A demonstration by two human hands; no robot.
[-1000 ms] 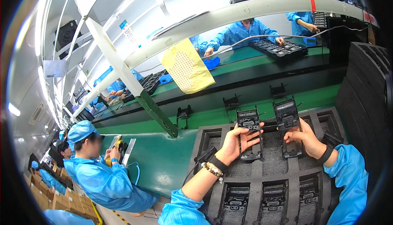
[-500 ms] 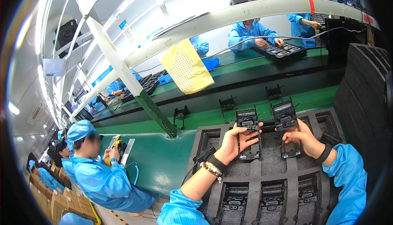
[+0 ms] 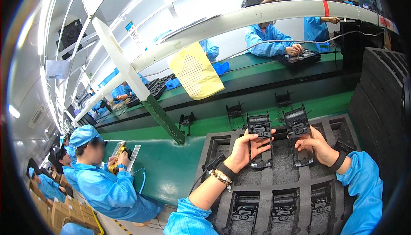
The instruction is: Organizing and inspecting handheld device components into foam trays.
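Observation:
My left hand (image 3: 247, 150) grips a black plastic frame (image 3: 259, 128) by its left side, thumb in front and fingers behind its open lower part. A matching black plastic frame (image 3: 297, 126) is in my right hand (image 3: 320, 146), with the thumb and bent fingers at its right edge. Both frames stand nearly upright, side by side and apart, above a dark grey foam tray (image 3: 265, 188). In the tray's near row lie several similar frames (image 3: 284, 209), each in its own slot. Both my wrists wear black bands; a beaded bracelet is on the left one.
A green bench (image 3: 171, 171) stretches left, where a co-worker (image 3: 107, 179) in blue handles a yellow and black thing. Stacked dark foam trays (image 3: 376, 93) rise at the right. A green-and-white post (image 3: 158, 119) stands ahead. Beyond it, more workers sit along another green bench.
My hands and both frames stay almost in place. Across the bench, a co-worker's hands have come together over a black tray, and the standing worker's arm has risen.

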